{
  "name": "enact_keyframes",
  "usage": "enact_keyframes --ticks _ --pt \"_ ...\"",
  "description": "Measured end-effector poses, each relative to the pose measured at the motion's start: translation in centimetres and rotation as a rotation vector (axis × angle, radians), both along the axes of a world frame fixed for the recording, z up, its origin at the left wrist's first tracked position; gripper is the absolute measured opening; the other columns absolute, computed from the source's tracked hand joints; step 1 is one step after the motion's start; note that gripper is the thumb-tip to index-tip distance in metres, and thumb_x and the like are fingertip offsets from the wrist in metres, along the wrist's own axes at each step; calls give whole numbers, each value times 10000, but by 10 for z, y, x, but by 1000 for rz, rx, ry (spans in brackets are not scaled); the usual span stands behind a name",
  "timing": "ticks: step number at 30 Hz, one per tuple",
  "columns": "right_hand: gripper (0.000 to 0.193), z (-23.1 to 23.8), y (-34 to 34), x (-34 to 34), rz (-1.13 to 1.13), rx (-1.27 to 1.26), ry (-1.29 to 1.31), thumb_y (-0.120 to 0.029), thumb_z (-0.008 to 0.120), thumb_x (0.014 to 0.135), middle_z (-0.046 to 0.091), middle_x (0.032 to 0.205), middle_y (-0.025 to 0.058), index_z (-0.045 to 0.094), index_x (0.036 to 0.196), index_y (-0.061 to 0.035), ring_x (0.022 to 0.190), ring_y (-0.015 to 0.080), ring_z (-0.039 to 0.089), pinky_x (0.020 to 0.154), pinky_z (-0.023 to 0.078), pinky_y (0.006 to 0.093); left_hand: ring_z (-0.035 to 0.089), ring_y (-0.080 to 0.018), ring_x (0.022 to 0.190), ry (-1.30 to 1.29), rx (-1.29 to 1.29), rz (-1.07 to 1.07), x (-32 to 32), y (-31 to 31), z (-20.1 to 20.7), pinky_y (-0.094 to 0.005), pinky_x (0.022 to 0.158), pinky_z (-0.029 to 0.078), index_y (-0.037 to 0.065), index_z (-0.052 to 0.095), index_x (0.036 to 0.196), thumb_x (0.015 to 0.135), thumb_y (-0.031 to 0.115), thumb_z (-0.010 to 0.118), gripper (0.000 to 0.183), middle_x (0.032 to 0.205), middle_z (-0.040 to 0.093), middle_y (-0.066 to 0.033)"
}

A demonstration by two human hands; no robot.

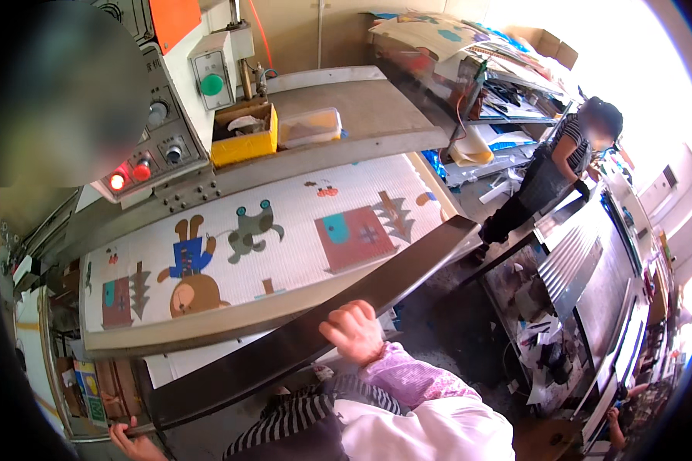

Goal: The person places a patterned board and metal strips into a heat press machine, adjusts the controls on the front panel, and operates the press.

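A: Dark panel (284, 336) position?
B: Nearside of printed sheet (292, 257), long axis slanting up rightward along it.
A: Grip?
B: Right hand (354, 332) curled at panel's middle, left (134, 443) near its left end; clamping, cannot tell for 2.

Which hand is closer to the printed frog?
The right hand: it is on the dark bar, below and right of the printed frog. The left hand is farther, lower left.

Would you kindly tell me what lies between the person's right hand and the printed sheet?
The head view shows the long dark bar, then a pale table edge, between the right hand and printed sheet.
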State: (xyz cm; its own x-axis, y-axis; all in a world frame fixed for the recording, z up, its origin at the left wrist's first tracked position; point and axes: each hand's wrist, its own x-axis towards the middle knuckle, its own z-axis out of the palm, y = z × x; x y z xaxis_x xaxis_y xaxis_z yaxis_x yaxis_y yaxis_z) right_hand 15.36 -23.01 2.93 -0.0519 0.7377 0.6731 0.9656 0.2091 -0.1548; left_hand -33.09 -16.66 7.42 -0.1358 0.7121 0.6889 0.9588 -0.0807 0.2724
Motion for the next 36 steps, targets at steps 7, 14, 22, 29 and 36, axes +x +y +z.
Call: enact_keyframes --ticks 7,14,22,29,36 --pt "142 -8 129 -39 176 -101 8 -135 566 644 480 771 29 531 778 -103 773 202 521 804 412 349 561 -327 887 268 50 -85 -54 122 -8 -447 775 441 82 627 815 769 251 700 190 898 575 -122" --pt "162 -40 272 -66 122 -360 59 -50 588 641 534 843 54 591 798 -88 890 236 574 761 455 361 500 -291 923 112 -337 -279 -123 298 -65 -409 753 447 10 502 939 748 -108 620 253 1002 458 -111" --pt "277 -102 416 -51 -110 -580 46 -41 583 606 603 1011 91 647 872 -79 1016 274 568 867 454 372 483 -323 941 -32 -378 -574 -116 487 -140 -455 770 409 -15 537 915 642 -77 674 312 958 513 -121" --pt "451 -120 444 -55 -286 -511 85 -63 594 689 560 1205 139 577 1140 -48 1143 309 513 992 400 388 503 -358 1050 85 -433 -554 -98 601 -190 -427 906 422 45 639 1010 633 23 711 385 1059 584 -148" --pt "522 -173 338 -87 -508 -217 234 -89 603 721 475 1292 193 494 1216 36 1264 338 398 1039 362 413 464 -377 1152 150 -555 -477 -91 635 -230 -434 984 374 38 573 1154 670 38 682 497 1203 543 -191"
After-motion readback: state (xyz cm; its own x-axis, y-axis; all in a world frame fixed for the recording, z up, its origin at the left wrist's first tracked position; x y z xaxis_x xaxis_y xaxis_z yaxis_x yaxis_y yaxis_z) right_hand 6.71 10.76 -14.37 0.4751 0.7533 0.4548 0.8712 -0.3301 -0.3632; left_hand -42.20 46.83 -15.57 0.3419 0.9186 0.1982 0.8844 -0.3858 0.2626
